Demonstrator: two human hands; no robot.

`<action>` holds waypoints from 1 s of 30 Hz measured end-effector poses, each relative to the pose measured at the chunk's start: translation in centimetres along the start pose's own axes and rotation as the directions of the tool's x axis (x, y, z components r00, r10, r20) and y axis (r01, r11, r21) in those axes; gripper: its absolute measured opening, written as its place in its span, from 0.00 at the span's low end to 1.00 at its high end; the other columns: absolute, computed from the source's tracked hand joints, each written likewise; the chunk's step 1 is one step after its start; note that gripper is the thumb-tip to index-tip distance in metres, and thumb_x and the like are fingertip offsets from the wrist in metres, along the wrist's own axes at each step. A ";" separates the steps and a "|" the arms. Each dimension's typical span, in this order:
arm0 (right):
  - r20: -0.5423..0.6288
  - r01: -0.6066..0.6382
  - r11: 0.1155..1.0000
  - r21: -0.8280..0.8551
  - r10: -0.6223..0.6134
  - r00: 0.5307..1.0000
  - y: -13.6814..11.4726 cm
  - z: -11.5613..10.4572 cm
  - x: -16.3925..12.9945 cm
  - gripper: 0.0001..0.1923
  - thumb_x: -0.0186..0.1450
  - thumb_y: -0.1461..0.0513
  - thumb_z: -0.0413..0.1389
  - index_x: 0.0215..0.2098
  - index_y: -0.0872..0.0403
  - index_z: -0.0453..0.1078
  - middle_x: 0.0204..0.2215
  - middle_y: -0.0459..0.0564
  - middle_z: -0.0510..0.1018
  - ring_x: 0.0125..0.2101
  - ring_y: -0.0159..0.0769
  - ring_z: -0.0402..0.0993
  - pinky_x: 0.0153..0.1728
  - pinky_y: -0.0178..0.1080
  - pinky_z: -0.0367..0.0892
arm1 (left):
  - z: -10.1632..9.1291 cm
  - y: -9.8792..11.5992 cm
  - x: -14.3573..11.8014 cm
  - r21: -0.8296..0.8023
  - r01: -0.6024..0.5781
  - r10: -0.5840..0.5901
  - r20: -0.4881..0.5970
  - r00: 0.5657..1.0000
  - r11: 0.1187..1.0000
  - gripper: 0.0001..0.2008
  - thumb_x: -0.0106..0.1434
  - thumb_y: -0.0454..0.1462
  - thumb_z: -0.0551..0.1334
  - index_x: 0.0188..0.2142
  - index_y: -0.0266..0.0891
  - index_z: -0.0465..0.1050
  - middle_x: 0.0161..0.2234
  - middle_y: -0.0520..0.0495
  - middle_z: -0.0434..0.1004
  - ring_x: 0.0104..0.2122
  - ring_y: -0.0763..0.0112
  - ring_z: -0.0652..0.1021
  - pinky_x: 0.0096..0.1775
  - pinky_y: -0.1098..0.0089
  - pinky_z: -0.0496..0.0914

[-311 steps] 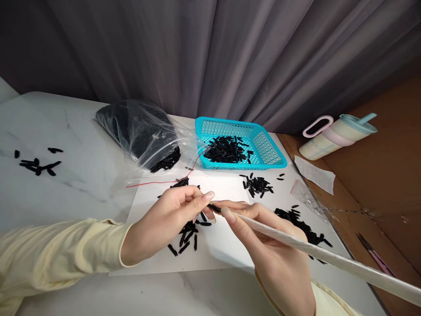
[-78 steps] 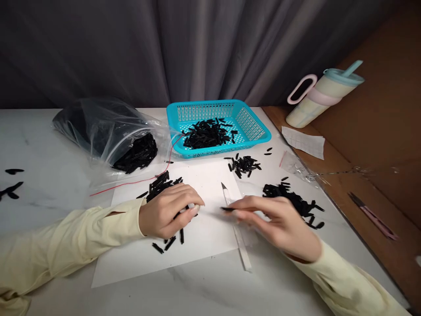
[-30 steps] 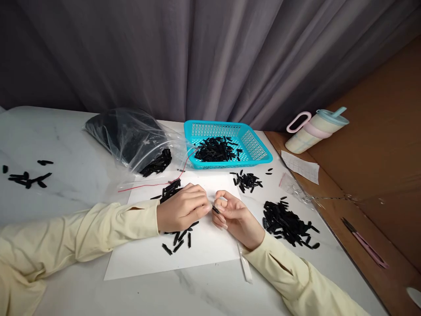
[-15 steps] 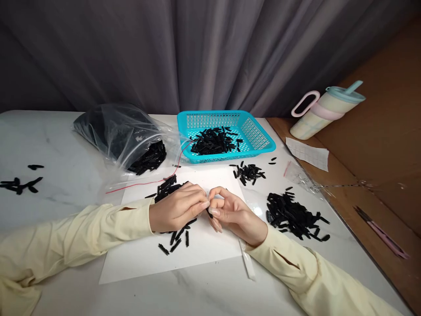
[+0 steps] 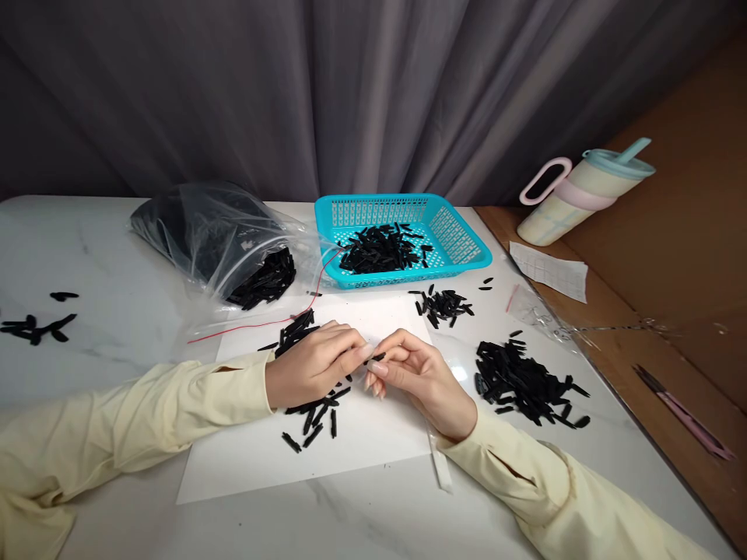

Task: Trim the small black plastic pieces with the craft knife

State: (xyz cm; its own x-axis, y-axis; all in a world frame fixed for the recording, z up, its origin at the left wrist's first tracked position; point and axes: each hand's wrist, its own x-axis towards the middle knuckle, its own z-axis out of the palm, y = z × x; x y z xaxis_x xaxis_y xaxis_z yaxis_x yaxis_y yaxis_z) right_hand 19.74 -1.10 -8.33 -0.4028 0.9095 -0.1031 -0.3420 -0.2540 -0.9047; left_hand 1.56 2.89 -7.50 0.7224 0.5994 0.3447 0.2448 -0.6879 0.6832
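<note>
Pinching one small black plastic piece [image 5: 378,358] between them, left hand [image 5: 312,365] and right hand [image 5: 417,377] are meeting fingertip to fingertip over white paper [image 5: 373,435], loose pieces [image 5: 315,412] lying just below; judging steady wrists are helping.

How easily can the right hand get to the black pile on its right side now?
Probably easily: the right hand rests on the white sheet, and only bare table lies between it and the black pile.
</note>
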 end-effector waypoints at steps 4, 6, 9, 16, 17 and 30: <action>0.013 0.010 0.999 0.044 -0.011 1.000 0.1 -0.1 0.0 0.08 0.58 0.61 0.63 0.30 0.56 0.68 0.26 0.48 0.79 0.26 0.31 0.74 0.26 0.35 0.67 | -0.1 0.0 0.0 -0.027 -0.051 0.052 0.054 0.997 0.998 0.17 0.70 0.36 0.43 0.27 0.38 0.61 0.25 0.49 0.68 0.29 0.72 0.68 0.36 0.69 0.60; 0.015 0.003 0.998 0.059 -0.004 1.000 0.1 -0.1 0.0 0.08 0.58 0.62 0.63 0.32 0.56 0.69 0.26 0.48 0.79 0.26 0.31 0.74 0.26 0.34 0.66 | 0.0 -0.2 -0.1 -0.007 -0.051 0.051 0.043 0.998 0.999 0.17 0.70 0.36 0.43 0.25 0.38 0.59 0.24 0.49 0.67 0.28 0.71 0.68 0.36 0.68 0.60; 0.009 -0.017 0.999 0.050 0.016 1.000 0.1 -0.1 -0.1 0.08 0.58 0.61 0.63 0.31 0.56 0.70 0.24 0.48 0.79 0.25 0.31 0.73 0.26 0.35 0.66 | 0.2 -0.4 -0.2 0.022 -0.050 0.049 0.033 0.998 0.999 0.18 0.70 0.37 0.42 0.24 0.39 0.57 0.22 0.50 0.65 0.26 0.71 0.67 0.34 0.67 0.61; -0.071 0.015 0.999 -0.037 -0.017 0.997 0.0 0.0 0.0 0.08 0.56 0.60 0.65 0.28 0.56 0.72 0.23 0.48 0.79 0.21 0.29 0.70 0.23 0.34 0.65 | 0.1 -0.3 -0.2 -0.035 -0.051 0.052 0.007 0.999 0.998 0.15 0.69 0.37 0.45 0.26 0.39 0.59 0.23 0.49 0.68 0.26 0.72 0.68 0.34 0.68 0.62; -0.086 0.015 0.999 -0.045 -0.019 0.996 0.0 -0.1 0.0 0.08 0.55 0.60 0.65 0.27 0.56 0.72 0.21 0.47 0.79 0.20 0.29 0.70 0.22 0.34 0.65 | 0.1 -0.2 -0.2 -0.050 -0.059 0.059 0.004 0.998 0.997 0.14 0.69 0.36 0.46 0.27 0.39 0.60 0.24 0.49 0.70 0.26 0.72 0.68 0.35 0.69 0.62; 0.054 -0.008 1.000 0.025 0.006 0.999 -0.4 -0.2 -0.2 0.09 0.62 0.59 0.59 0.28 0.57 0.70 0.23 0.51 0.80 0.17 0.29 0.70 0.19 0.33 0.65 | 0.1 -0.3 -0.4 -0.074 -0.102 0.099 -0.036 0.994 0.992 0.10 0.67 0.33 0.49 0.28 0.38 0.60 0.24 0.48 0.67 0.25 0.71 0.67 0.32 0.68 0.62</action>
State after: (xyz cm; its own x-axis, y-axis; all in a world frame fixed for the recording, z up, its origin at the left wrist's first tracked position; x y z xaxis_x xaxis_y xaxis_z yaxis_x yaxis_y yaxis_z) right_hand 20.07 -1.11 -8.05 -0.4501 0.8888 -0.0862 -0.3600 -0.2690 -0.8933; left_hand 1.20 2.81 -7.89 0.7192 0.5426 0.4339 0.1214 -0.7131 0.6905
